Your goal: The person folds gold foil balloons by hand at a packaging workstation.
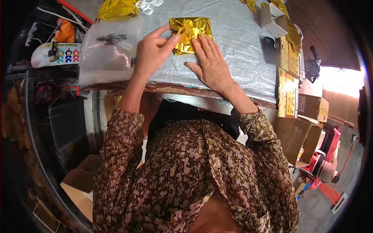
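Observation:
A shiny gold foil square (199,25), creased and roughly flat, lies on the silver-grey covered table in front of me. My right hand (210,65) rests palm down, its fingertips on the foil's lower right part and its thumb out on the table cover. At the foil's left side is my left hand (153,52), with its index finger and thumb apart and slightly bent. Its thumb tip reaches the left part of the foil. I see nothing held in either hand.
A stack of clear plastic bags (110,48) lies left of my left hand. Behind it are gold foil (116,8) and white cord (147,6). A white open box (273,21) and a black object (269,43) stand at right. Cardboard boxes (293,136) sit below the table's right end.

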